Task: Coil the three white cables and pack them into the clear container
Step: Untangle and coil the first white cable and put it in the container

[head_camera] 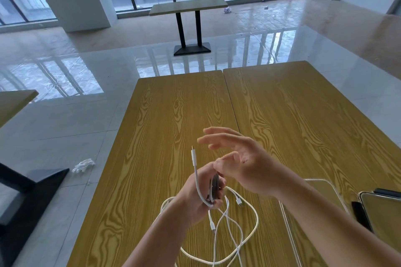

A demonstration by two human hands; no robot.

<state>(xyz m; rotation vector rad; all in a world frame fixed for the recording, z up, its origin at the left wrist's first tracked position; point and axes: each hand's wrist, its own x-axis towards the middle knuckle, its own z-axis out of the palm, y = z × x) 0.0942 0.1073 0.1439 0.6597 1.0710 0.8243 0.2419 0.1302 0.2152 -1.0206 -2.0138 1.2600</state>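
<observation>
Two hands (219,180), one gripping white cables (230,230).

Left hand (202,193) sits low at six o'clock, fingers curled tight in a grip, forearm running down toward seven; right hand (240,165) hovers just above it at one o'clock, palm up, fingers spread loose, forearm stretching off toward four

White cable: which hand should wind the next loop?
Probably right. The right hand is open and free above the left hand, which already grips the white cable.
</observation>
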